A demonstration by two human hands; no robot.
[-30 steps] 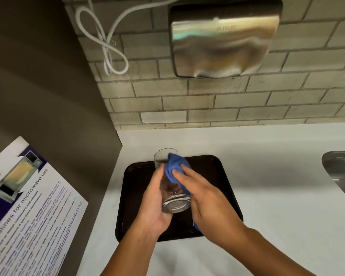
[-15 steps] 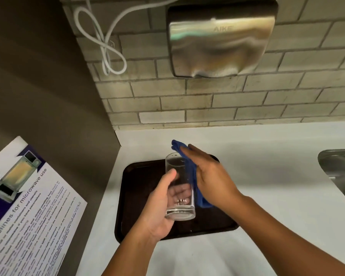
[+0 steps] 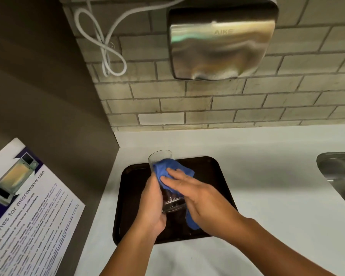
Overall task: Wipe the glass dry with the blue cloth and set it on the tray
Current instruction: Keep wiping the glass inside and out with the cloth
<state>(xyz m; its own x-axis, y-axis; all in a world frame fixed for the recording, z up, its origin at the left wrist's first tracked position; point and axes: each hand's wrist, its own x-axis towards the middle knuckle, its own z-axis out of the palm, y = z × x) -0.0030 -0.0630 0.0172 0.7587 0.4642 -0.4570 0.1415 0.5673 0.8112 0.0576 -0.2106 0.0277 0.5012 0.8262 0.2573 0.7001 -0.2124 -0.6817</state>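
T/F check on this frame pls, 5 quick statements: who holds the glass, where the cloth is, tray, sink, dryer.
1. The left hand grips the glass. True.
2. The glass already stands on the tray. False: it is held tilted above the tray, its rim pointing away from the person.
3. The right hand presses the blue cloth against the side of the glass. True.
4. The sink lies to the left of the tray. False: it is at the right edge of the counter.
5. The metal hand dryer sits on the counter. False: it is mounted on the tiled wall above it.
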